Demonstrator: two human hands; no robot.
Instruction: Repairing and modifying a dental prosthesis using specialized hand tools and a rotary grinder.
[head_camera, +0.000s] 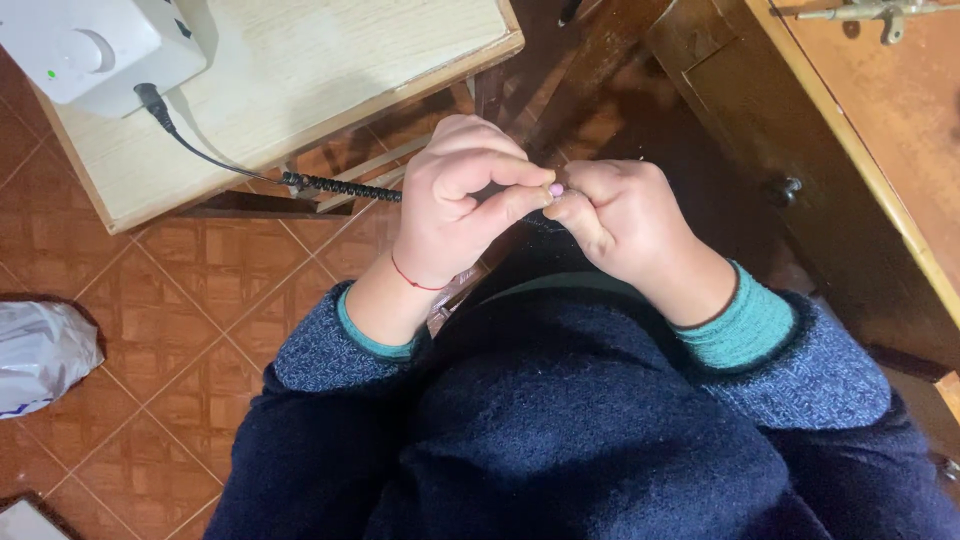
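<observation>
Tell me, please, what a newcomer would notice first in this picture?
First, the left hand and right hand pinched together at centre over a dark blue lap, fingertips meeting; what they hold is too small to tell. Then the white machine on the pale table upper left, its black cable trailing toward the hands.

My sweater (560, 420) at the bottom of the frame is fuzzy matt knit wool. Upper left, the table (300, 70) is pale matt wood; the floor tiles (200, 290) are glossy reddish ceramic.
</observation>
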